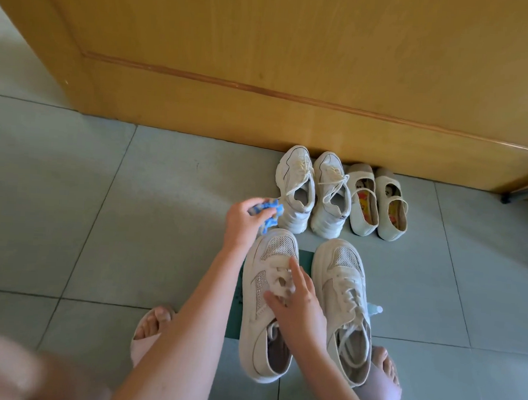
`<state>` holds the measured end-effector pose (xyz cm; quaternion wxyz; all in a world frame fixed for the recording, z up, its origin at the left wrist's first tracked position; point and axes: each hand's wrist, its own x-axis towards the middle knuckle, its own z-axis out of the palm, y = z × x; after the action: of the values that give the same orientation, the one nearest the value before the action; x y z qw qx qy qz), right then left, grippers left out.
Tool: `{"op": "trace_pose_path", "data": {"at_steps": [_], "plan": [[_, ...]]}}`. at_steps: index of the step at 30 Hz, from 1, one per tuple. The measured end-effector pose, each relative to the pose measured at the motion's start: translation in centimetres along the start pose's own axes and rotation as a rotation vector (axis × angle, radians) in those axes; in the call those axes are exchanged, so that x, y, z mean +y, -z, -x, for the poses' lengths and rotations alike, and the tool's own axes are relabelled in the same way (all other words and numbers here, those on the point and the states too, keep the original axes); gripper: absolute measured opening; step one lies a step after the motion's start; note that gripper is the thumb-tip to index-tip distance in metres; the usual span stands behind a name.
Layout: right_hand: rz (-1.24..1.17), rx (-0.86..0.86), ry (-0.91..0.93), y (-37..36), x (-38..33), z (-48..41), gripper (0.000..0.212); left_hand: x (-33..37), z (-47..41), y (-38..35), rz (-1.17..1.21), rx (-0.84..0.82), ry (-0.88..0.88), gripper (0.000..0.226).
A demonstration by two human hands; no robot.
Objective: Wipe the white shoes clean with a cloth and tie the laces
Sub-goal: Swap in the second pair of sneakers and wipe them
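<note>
My left hand (242, 217) is curled tight round the blue cloth (270, 213), which is bunched up between thumb and fingers. It hangs just past the toe of the left shoe (256, 332) and does not touch it. My right hand (300, 310) lies palm down on that shoe's laces (278, 273). Its fingers are spread and nearly straight, with the forefinger pointing toward the toe and the thumb out to the side across the eyelets. It grips nothing that I can see.

The right shoe (342, 285) stands just beside the left one, toes the same way, its laces loose and trailing into the opening. Both shoes sit on the tiled floor (107, 221) between my feet, with a dark mat (305, 255) showing in the gap between them. A small clear bottle (374, 309) lies against the right shoe's outer side. Farther off, against the door (265, 60), stand a pair of sneakers (314, 196) and a pair of flats (378, 206), side by side.
</note>
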<state>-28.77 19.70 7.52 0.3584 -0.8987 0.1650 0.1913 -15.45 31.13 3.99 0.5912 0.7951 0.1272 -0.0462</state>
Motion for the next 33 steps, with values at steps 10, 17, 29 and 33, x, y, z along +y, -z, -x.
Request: {"op": "trace_pose_path", "data": {"at_steps": [10,17,29,33], "plan": [[-0.002,0.024,-0.009,-0.2,0.1,-0.6,0.072,-3.1,1.7,-0.3,-0.043,-0.059,0.034,0.020],[0.000,0.012,-0.005,-0.1,0.2,-0.9,0.071,-4.3,4.6,0.7,0.000,0.036,0.061,0.022],[0.072,0.019,0.028,-0.2,0.3,-1.1,0.069,-6.2,8.9,1.0,0.092,0.062,0.120,0.020],[0.095,0.003,0.041,-0.2,0.3,-1.2,0.069,-6.1,10.4,1.1,0.112,0.073,0.144,0.016]]}}
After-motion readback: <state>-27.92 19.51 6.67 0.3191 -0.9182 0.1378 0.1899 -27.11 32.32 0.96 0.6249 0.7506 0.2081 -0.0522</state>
